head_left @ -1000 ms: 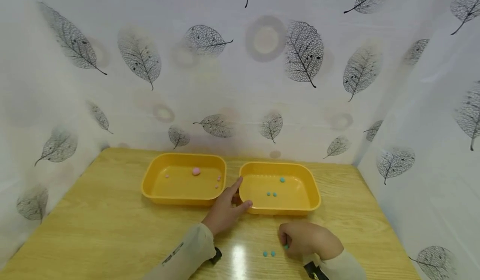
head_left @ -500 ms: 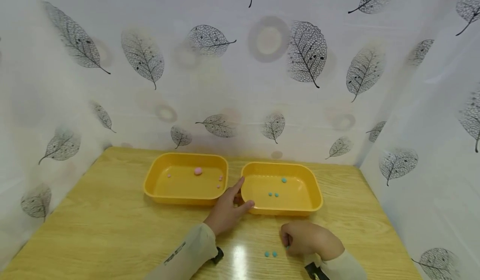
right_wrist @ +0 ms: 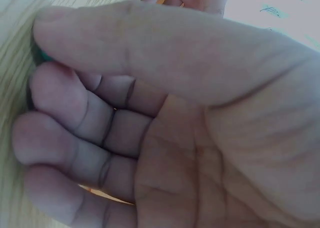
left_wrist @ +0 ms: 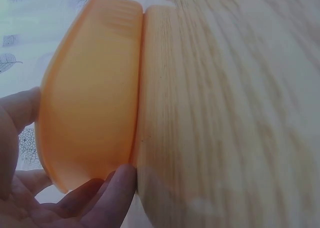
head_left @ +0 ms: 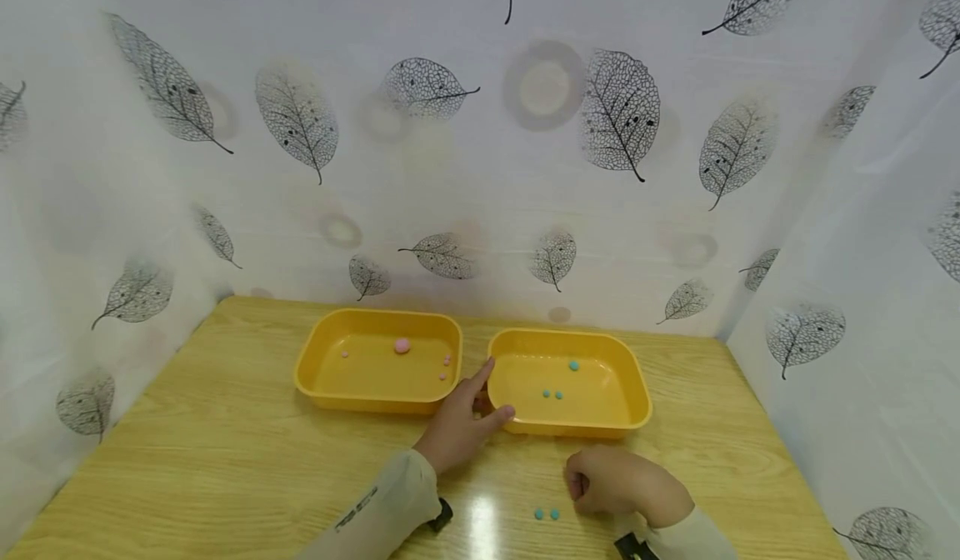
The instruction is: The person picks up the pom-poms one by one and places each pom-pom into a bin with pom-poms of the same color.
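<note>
My left hand (head_left: pixel 459 429) grips the left end of the right-hand yellow tray (head_left: pixel 570 428), its thumb at the front rim and its other fingers along the side. In the left wrist view, the fingertips touch the tray wall (left_wrist: pixel 95 88) from outside. My right hand (head_left: pixel 626 485) rests low over the table in front of that tray, fingers curled. Its thumb and index finger pinch a small teal piece (right_wrist: pixel 46 56), mostly hidden by the fingertips. Two small teal balls (head_left: pixel 547 514) lie on the table to its left. Inside the right tray are several teal pieces (head_left: pixel 573 366).
A second yellow tray (head_left: pixel 375 402) stands to the left, with a larger pink ball (head_left: pixel 402 346) and several small pink ones in it. Both trays sit on a wood-grain table (head_left: pixel 187 460). Behind and beside it hangs a white leaf-patterned curtain (head_left: pixel 450 185).
The head view has shifted slightly, so everything appears a little to the right. Both hands stay in place; the teal piece under the right fingertips is now hidden from the head view.
</note>
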The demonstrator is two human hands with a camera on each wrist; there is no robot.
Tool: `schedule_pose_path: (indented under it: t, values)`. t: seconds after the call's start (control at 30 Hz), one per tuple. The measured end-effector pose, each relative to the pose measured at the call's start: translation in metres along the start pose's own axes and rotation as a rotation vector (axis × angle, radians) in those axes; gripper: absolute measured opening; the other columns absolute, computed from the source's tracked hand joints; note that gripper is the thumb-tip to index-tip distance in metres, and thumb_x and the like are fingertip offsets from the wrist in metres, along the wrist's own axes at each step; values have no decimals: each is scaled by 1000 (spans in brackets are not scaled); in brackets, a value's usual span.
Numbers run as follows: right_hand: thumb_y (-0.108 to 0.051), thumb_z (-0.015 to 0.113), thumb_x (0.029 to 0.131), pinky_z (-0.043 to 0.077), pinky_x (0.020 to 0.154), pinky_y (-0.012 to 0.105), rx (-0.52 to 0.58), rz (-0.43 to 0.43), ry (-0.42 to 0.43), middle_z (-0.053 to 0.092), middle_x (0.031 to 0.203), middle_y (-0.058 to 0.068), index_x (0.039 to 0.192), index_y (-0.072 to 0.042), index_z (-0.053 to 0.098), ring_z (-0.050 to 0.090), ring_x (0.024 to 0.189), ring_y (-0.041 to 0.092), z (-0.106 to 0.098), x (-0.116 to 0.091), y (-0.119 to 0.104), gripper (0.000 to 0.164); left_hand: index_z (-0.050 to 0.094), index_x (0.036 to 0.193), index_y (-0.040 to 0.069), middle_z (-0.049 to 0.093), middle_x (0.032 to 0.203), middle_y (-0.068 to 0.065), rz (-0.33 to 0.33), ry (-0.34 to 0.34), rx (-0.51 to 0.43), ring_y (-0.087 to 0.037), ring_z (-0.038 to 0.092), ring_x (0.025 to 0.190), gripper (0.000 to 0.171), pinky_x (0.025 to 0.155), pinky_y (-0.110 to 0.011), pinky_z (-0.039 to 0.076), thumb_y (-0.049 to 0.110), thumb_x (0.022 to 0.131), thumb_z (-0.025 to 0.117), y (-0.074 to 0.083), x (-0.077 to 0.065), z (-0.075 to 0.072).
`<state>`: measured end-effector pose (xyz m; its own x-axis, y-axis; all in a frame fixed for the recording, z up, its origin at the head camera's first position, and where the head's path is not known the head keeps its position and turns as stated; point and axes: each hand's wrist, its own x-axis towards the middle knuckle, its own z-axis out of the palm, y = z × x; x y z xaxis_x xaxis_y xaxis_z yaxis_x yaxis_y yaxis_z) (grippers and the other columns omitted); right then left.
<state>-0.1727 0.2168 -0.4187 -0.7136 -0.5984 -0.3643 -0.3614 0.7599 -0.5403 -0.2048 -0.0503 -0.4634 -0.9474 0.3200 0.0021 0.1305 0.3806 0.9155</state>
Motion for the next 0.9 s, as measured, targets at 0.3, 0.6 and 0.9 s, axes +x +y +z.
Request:
schedule_pose_path:
  t: [0.3, 0.6, 0.9]
  values:
    - [-3, 79, 83, 40, 58, 23, 1, 30, -7, 54, 68, -11, 74, -19, 61, 46, 60, 4, 0, 1, 0, 25, 17, 168, 21, 55, 103, 0, 7, 10, 8, -17, 55, 92, 87, 87, -39, 45, 48, 101, 66, 1, 0, 1]
    - [-6, 81, 84, 41, 58, 24, -3, 56, -12, 55, 69, -10, 74, -18, 62, 47, 60, 6, -3, 1, -2, 25, 17, 167, 25, 55, 104, 0, -6, 24, -3, -17, 54, 94, 88, 86, -37, 45, 50, 99, 66, -1, 2, 3]
    - [-10, 83, 84, 41, 59, 25, -1, 76, -14, 56, 69, -10, 74, -19, 62, 49, 62, 7, 0, 3, 1, 25, 18, 167, 25, 55, 105, 0, -5, 27, -6, -17, 55, 94, 88, 84, -36, 46, 50, 99, 67, -3, 2, 3]
